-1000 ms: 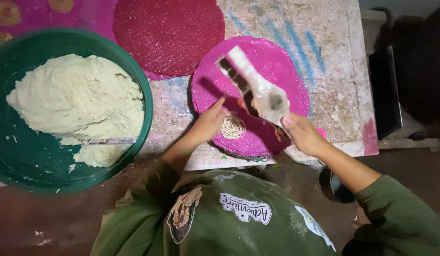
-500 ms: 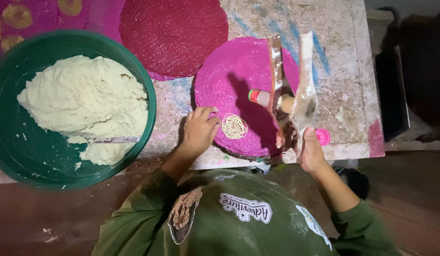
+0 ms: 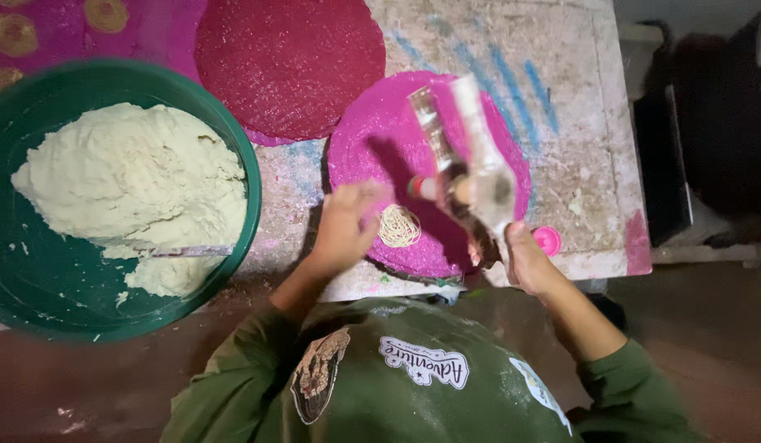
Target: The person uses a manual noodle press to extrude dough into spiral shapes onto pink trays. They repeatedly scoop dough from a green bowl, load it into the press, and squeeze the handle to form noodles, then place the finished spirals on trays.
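Far to my left sits a big round green basin (image 3: 233,156), its smooth plastic wall streaked with flour; inside it lies a heaped, rough mound of pale cream dough (image 3: 126,180), torn and lumpy at the near edge. Beyond it a dark red woven mat (image 3: 290,57) lies flat on the table (image 3: 577,139), whose worn whitish top shows blue streaks. My left hand (image 3: 344,226) rests on the near edge of a bright pink round mat (image 3: 372,139) with a coarse, glittery weave, fingers loosely spread and holding nothing. Just right of that hand, a small coil of thin, pale noodle-like strands (image 3: 398,226) lies on the pink mat. My right hand (image 3: 520,254) is wrapped around the lower end of a press tool (image 3: 467,164) with long pale handles, lifted and tilted over the mat; it is blurred, so its details are hard to tell. A small pink cap (image 3: 548,239) lies on the table just beside that hand.
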{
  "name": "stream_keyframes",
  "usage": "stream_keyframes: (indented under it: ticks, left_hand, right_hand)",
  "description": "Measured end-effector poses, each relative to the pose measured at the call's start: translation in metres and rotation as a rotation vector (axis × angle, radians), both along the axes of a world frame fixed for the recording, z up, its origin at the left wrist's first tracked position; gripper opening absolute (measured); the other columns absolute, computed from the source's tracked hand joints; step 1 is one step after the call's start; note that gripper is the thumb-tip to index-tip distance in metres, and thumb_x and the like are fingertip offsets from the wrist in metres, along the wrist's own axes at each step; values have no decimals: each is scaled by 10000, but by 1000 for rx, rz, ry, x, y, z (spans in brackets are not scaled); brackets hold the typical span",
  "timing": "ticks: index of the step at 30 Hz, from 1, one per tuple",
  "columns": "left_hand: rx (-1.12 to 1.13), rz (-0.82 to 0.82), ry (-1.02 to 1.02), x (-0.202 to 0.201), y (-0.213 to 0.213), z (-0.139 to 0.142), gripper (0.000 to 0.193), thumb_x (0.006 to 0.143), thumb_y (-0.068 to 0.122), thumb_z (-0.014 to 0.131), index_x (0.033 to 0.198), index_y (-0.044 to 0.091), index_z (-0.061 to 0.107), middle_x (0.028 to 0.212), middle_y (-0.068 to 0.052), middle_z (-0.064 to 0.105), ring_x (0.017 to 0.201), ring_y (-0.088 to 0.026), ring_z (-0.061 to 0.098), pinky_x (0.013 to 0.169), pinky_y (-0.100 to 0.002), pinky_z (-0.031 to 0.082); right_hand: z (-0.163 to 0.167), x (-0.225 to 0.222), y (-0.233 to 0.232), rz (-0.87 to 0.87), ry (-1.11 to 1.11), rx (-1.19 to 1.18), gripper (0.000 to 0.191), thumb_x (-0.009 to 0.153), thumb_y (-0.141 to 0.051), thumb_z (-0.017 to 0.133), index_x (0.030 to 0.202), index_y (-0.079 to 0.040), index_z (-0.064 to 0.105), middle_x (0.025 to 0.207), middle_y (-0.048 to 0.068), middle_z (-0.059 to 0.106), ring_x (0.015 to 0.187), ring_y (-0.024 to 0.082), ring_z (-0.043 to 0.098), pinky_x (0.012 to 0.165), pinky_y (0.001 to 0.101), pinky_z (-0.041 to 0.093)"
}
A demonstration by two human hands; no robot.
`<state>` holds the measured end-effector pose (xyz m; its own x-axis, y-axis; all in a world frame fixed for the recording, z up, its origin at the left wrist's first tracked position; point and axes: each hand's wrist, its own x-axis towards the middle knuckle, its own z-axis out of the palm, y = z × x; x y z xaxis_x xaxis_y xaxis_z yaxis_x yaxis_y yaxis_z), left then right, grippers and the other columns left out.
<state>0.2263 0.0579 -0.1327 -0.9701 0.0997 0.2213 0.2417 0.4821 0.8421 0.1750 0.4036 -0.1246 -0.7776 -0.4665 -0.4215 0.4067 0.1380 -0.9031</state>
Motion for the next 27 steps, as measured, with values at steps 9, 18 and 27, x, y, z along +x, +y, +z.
stream_keyframes:
  ticks: [9, 18, 27]
  left_hand:
    - [1937, -550, -33, -88, -19, 40, 515, 1035, 508, 482, 1288, 65, 548, 1130, -77, 613, 1204, -272, 581, 1200, -454, 403]
    - [2017, -401, 21, -117, -58, 13, 303, 982, 431, 472, 865, 157, 526, 801, 2, 546, 837, -175, 551, 934, -403, 479]
    - [1969, -343, 108, -140, -40, 14, 278, 987, 405, 451, 857, 167, 513, 791, 19, 534, 798, -166, 533, 882, -420, 490]
  right_hand:
    - [93, -68, -69, 614, -107, 370, 852, 965, -700, 219, 1005, 2, 700, 829, 88, 738, 763, 197, 707, 734, 357, 587]
    - [97, -73, -134, 532, 265, 568, 725, 996, -643, 335, 1049, 16, 632, 766, 83, 660, 684, 176, 639, 665, 344, 558]
    - [115, -90, -126, 549, 376, 682, 749, 984, -666, 345, 1008, 24, 636, 688, 72, 622, 623, 171, 618, 614, 350, 534]
